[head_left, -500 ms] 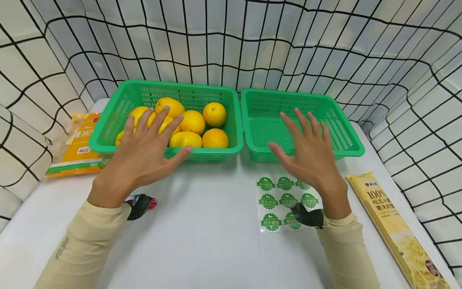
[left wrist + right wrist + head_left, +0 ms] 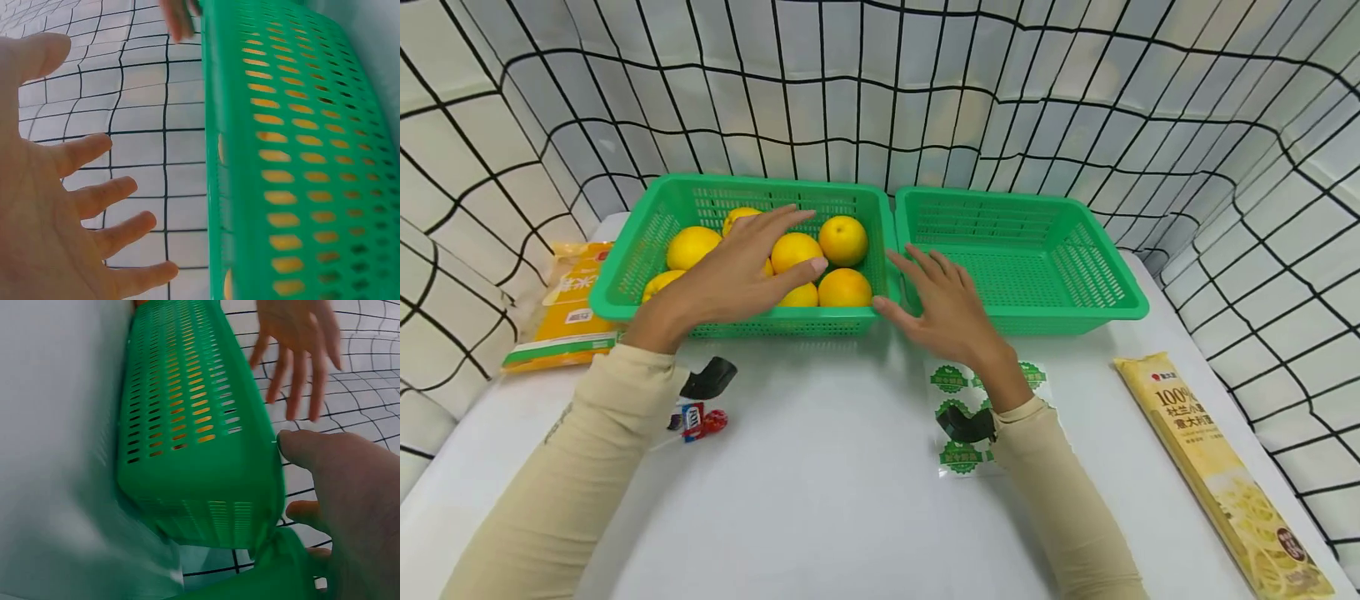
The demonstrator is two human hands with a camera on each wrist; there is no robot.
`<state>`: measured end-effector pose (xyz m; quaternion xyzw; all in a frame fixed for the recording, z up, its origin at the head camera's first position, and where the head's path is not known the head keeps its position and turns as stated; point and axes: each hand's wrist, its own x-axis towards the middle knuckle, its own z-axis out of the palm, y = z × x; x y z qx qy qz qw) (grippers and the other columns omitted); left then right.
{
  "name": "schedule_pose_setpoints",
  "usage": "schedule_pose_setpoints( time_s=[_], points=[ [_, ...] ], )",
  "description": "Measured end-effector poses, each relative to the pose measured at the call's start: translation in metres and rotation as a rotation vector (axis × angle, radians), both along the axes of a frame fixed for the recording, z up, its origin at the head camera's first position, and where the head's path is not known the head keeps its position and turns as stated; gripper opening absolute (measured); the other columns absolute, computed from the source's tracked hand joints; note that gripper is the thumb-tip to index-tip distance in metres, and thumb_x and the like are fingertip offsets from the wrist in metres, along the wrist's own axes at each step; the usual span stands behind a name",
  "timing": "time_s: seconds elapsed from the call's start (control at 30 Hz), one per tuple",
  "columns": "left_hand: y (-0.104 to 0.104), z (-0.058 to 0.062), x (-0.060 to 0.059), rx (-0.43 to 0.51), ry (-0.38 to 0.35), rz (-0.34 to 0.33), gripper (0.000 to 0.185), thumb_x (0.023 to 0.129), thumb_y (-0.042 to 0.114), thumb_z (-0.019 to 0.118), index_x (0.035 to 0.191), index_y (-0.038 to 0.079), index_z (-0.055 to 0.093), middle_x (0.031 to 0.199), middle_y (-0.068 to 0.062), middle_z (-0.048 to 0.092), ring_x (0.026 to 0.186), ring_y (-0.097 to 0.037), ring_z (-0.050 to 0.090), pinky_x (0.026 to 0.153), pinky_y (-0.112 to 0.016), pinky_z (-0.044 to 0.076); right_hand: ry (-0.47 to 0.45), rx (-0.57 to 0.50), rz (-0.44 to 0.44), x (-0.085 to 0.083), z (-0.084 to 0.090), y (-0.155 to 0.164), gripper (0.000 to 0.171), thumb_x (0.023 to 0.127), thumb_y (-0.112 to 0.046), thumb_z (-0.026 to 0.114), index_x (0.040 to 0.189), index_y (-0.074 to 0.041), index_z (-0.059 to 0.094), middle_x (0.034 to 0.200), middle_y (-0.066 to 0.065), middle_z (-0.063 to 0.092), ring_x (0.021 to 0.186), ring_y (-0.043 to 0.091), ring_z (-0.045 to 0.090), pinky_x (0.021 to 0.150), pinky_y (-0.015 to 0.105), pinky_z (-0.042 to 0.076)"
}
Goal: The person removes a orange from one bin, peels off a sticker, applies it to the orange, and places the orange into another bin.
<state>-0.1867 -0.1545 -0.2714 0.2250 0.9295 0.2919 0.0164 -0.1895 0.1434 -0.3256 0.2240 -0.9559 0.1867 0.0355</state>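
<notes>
A green plastic basket on the left holds several yellow-orange fruits, among them an orange near its front right corner. Over these fruits hovers my left hand, fingers extended and nothing gripped; in the left wrist view its palm shows above the basket rim. Beside it stands a second green basket with a bare floor. My right hand is spread over the place where the two baskets meet, holding nothing. In the right wrist view its thumb is close to the left basket's rim; contact is unclear.
A sheet of green round stickers lies beneath the right forearm. Small wrapped candies are near the left sleeve. An orange bag lies at left, a yellow noodle pack at right. Black netting surrounds the table.
My right hand has moved left, from over the right basket to where the baskets meet. The left hand has shifted right and turned its fingers rightward, uncovering fruit at the left.
</notes>
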Motion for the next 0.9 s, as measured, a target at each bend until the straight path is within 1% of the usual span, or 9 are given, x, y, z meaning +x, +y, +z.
schedule_pose_setpoints(
  time_s=[0.07,0.2,0.3,0.4,0.53,0.63,0.7,0.8,0.9],
  points=[
    [0.007,0.005,-0.016,0.027,-0.033,-0.040,0.077,0.106,0.059,0.053,0.169,0.022,0.028,0.176,-0.007,0.021,0.161,-0.041,0.015,0.125,-0.072,0.014,0.005,0.018,-0.024,-0.001,-0.004,-0.003,0.073,0.105,-0.068,0.046,0.168,-0.034,0.032,0.176,0.000,0.023,0.163,0.037,0.016,0.130,0.060,0.011],
    [0.014,0.012,-0.049,0.099,-0.131,-0.104,0.075,0.106,0.054,0.058,0.168,0.026,0.028,0.175,-0.008,0.022,0.160,-0.038,0.021,0.124,-0.069,0.020,0.019,0.061,-0.054,-0.002,-0.007,-0.004,0.072,0.105,-0.070,0.042,0.166,-0.032,0.036,0.176,0.000,0.025,0.162,0.038,0.017,0.129,0.061,0.013],
    [0.016,0.014,-0.072,0.143,-0.228,-0.130,0.074,0.105,0.052,0.062,0.167,0.031,0.029,0.174,-0.009,0.023,0.158,-0.037,0.025,0.123,-0.067,0.026,0.015,0.083,-0.060,-0.002,-0.008,-0.005,0.074,0.105,-0.072,0.039,0.167,-0.031,0.036,0.176,0.000,0.024,0.163,0.037,0.017,0.129,0.061,0.013],
    [0.018,0.016,-0.092,0.141,-0.296,-0.138,0.074,0.103,0.055,0.063,0.167,0.033,0.030,0.173,-0.009,0.024,0.157,-0.037,0.026,0.123,-0.066,0.027,0.008,0.090,-0.067,-0.001,-0.007,-0.006,0.075,0.104,-0.073,0.038,0.167,-0.032,0.034,0.176,0.000,0.023,0.163,0.037,0.016,0.129,0.061,0.012],
    [0.018,0.010,-0.115,0.157,-0.383,-0.114,0.076,0.103,0.057,0.062,0.167,0.032,0.030,0.173,-0.010,0.026,0.155,-0.037,0.031,0.122,-0.066,0.030,-0.009,0.098,-0.066,-0.001,-0.008,-0.006,0.075,0.104,-0.074,0.037,0.167,-0.034,0.033,0.177,0.001,0.022,0.163,0.037,0.015,0.129,0.061,0.011],
    [0.018,0.001,-0.129,0.161,-0.449,-0.093,0.078,0.103,0.055,0.061,0.168,0.028,0.028,0.173,-0.011,0.026,0.156,-0.037,0.031,0.121,-0.066,0.030,-0.019,0.099,-0.066,-0.002,-0.008,-0.006,0.076,0.104,-0.075,0.037,0.168,-0.035,0.031,0.177,0.002,0.022,0.163,0.036,0.014,0.129,0.061,0.010],
    [0.019,-0.006,-0.137,0.146,-0.481,-0.084,0.078,0.104,0.054,0.061,0.169,0.026,0.026,0.173,-0.012,0.025,0.157,-0.038,0.029,0.123,-0.066,0.028,-0.023,0.098,-0.070,-0.002,-0.008,-0.006,0.076,0.104,-0.075,0.037,0.168,-0.035,0.030,0.177,0.003,0.022,0.163,0.036,0.014,0.129,0.061,0.010],
    [0.022,-0.016,-0.147,0.105,-0.487,-0.085,0.076,0.104,0.053,0.060,0.167,0.024,0.030,0.172,-0.013,0.028,0.156,-0.038,0.029,0.125,-0.065,0.025,-0.025,0.104,-0.076,-0.002,-0.009,-0.005,0.075,0.104,-0.074,0.037,0.168,-0.036,0.030,0.177,0.002,0.022,0.164,0.035,0.014,0.129,0.061,0.010],
    [0.026,-0.024,-0.155,0.057,-0.471,-0.091,0.071,0.104,0.052,0.061,0.164,0.020,0.038,0.170,-0.015,0.032,0.153,-0.039,0.033,0.125,-0.063,0.026,-0.025,0.107,-0.079,-0.002,-0.009,-0.004,0.075,0.104,-0.074,0.037,0.168,-0.036,0.030,0.177,0.002,0.022,0.163,0.035,0.014,0.129,0.061,0.010]
  ],
)
